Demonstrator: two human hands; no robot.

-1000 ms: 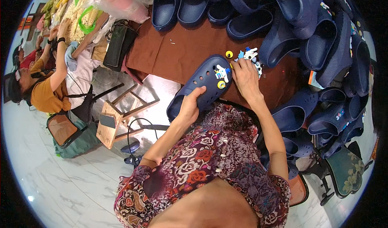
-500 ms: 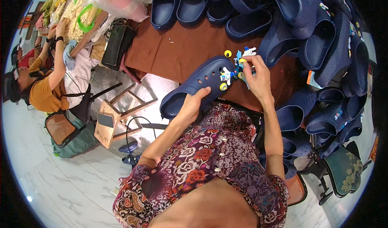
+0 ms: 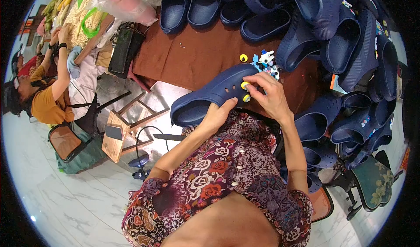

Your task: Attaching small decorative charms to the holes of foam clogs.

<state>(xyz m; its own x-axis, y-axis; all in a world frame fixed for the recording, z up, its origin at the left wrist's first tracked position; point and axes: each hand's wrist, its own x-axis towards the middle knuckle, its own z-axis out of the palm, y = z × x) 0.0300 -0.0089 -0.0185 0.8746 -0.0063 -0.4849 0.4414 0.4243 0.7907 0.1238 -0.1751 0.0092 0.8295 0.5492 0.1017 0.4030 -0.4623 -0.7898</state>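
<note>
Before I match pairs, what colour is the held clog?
The clog is navy blue, clearest in the head view.

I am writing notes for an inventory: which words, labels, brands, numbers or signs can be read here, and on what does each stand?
No text can be read clearly.
Orange-and-white tag among the clogs at right: too small.
Orange-red panel at far left: too small and blurred.
Navy clog in the left hand: no legible lettering.
Round yellow charm in the right hand: no legible lettering.
</note>
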